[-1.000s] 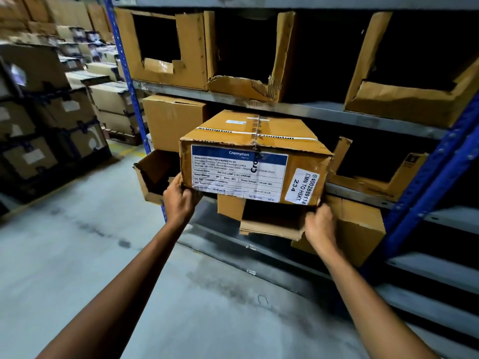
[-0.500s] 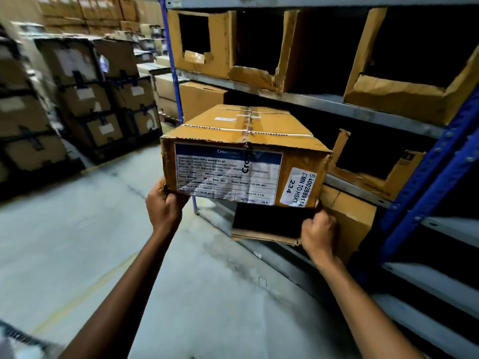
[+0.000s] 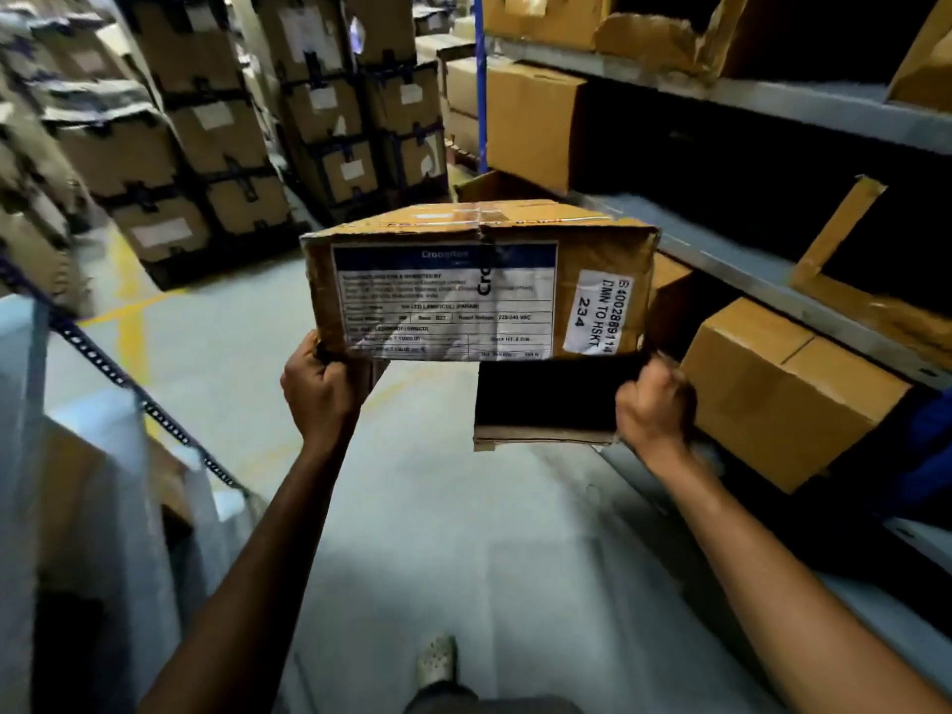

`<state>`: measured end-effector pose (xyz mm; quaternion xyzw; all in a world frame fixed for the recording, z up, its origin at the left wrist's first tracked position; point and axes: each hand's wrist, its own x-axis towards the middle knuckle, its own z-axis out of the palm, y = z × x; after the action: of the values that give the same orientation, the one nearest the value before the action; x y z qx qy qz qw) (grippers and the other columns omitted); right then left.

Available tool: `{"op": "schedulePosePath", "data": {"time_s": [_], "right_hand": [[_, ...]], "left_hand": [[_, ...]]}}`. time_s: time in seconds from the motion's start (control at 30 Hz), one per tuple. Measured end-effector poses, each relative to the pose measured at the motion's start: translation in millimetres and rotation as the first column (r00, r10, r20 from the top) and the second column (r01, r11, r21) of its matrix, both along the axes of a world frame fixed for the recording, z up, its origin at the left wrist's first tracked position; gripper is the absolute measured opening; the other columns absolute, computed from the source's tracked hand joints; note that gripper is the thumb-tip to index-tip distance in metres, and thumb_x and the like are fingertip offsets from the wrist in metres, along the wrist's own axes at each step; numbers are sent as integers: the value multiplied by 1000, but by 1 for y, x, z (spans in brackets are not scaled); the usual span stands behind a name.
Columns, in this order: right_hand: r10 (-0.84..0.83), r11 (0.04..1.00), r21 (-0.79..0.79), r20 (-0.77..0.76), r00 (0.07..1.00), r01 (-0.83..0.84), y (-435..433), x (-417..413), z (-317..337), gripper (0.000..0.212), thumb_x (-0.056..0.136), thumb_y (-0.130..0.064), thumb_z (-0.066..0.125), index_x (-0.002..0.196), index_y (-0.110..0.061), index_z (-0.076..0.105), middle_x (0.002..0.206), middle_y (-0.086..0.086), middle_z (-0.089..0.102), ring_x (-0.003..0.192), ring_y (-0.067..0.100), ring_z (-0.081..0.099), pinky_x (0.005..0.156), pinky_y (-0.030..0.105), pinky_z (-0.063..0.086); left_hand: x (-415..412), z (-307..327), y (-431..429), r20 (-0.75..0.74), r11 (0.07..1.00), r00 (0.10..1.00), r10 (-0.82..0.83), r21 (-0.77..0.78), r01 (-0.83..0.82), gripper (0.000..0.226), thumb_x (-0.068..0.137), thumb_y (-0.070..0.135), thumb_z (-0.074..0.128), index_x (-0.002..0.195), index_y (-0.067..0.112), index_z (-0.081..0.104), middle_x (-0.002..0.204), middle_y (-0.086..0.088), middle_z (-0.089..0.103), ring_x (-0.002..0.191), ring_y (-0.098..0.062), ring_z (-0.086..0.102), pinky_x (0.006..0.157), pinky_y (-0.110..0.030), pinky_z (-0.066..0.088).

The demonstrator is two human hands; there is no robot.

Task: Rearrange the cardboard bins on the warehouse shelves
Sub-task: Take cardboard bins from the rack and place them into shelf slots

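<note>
The left hand has its grip closed round the lower left corner of the cardboard bin, with the fingers curled under the bottom edge. The right hand is clenched at the bin's lower right corner, its grip tight where a loose flap hangs down, dark on its near face. The bin is held in the air between the two grips and just above them, its printed label facing the camera. To the right of the right grip runs the shelf, with a closed carton just beside that hand. Beyond the left grip, strapped stacks of cartons stand on the floor.
</note>
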<state>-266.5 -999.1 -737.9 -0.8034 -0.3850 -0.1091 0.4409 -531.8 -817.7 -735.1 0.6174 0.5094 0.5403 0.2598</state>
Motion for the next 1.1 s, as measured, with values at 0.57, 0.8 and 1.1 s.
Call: {"op": "schedulePosePath", "data": {"time_s": [0.57,0.8,1.1], "right_hand": [[132,766,-591,-240,962,-252,148,17,-124,21,94,-23,43,98,-13,61,94,16,66,85,36,62,75,47,54],[28,557,-756,-396,918,-344,193,38,-162,33,95,-41,40,104,-16,60,94,10,68,79,28,64,75,42,56],[165,386,-661,-637,753,-644,211,44,-156,134,53,-78,73,145,-50,-20,152,12,31,138,36,32,105,53,39]], "left_hand": [[-30,-72,92,-474,819,870,-137,-549,-170,28,84,25,51,101,11,68,107,-23,67,98,-43,60,74,-33,41],[-8,-122,161,-442,621,816,-372,-772,-135,41,80,43,57,92,4,62,98,-21,67,88,-37,63,72,-32,44],[35,-154,229,-409,510,740,-534,-854,-104,37,82,37,64,89,0,60,88,-17,64,78,-31,61,66,-33,42]]}}
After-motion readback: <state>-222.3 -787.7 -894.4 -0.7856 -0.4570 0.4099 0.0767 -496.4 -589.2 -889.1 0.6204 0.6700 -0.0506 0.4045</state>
